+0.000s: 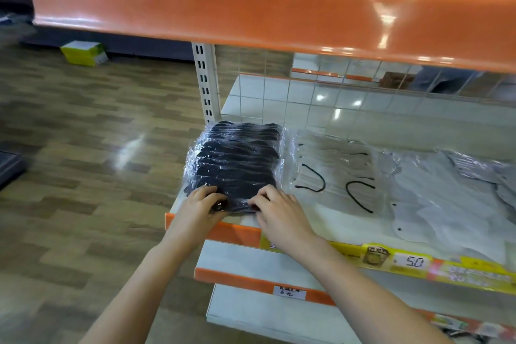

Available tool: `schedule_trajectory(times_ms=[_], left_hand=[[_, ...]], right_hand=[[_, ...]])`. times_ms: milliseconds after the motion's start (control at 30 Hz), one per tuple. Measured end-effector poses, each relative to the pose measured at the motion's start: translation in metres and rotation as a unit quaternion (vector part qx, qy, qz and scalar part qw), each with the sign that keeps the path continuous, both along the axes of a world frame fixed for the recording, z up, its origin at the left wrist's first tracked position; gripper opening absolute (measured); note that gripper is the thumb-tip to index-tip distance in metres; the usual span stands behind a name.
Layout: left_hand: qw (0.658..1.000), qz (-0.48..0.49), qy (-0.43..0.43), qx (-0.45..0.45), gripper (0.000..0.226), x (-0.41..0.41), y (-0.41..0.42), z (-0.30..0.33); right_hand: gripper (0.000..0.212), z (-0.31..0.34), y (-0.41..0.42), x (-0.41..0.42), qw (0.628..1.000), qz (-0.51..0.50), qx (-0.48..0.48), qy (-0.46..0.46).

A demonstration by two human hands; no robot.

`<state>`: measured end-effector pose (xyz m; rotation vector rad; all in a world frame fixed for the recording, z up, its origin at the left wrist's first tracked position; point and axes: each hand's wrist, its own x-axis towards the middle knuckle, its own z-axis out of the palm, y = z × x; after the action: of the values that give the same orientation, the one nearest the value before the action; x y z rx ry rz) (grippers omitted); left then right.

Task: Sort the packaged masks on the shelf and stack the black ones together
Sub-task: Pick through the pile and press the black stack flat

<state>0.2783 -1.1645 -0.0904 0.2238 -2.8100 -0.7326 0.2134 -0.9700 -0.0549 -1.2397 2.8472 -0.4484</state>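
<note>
Where black masks (237, 159) stack, both hands grip.

Head view looks forward and down, close over the shelf (321, 220).

One stack of black masks (237, 159), two hands, and three orange-edged shelves.

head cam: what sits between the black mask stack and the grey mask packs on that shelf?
Head view: clear packs of white masks with black ear loops lie between the black mask stack and the grey mask packs.
</note>
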Motion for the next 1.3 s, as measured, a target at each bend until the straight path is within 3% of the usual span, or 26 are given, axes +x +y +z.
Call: schedule_trajectory(times_ms=[167,433,667,967,1300], left_hand=[[0.999,0.007,-0.031,0.0,0.056,-0.006,-0.002,0.007],[0.999,0.027,-0.01,-0.043,0.048,-0.011,0.004,0.005],[0.999,0.037,-0.015,-0.019,0.043,-0.019,0.007,0.004],[0.994,0.033,0.065,-0.075,0.033,-0.017,0.046,0.005],[0.994,-0.03,0.057,-0.09,0.046,-0.049,0.119,0.016]], right_hand=[[0.042,-0.011,-0.005,-0.001,1.0,-0.013,0.018,-0.006],[0.039,-0.025,-0.019,-0.004,0.999,-0.036,-0.016,0.025],[0.063,-0.031,-0.018,-0.005,0.999,-0.04,-0.028,0.012],[0.042,-0.029,-0.014,-0.004,0.996,-0.053,-0.068,0.017],[0.031,-0.021,0.063,-0.02,0.979,-0.128,-0.14,0.08]])
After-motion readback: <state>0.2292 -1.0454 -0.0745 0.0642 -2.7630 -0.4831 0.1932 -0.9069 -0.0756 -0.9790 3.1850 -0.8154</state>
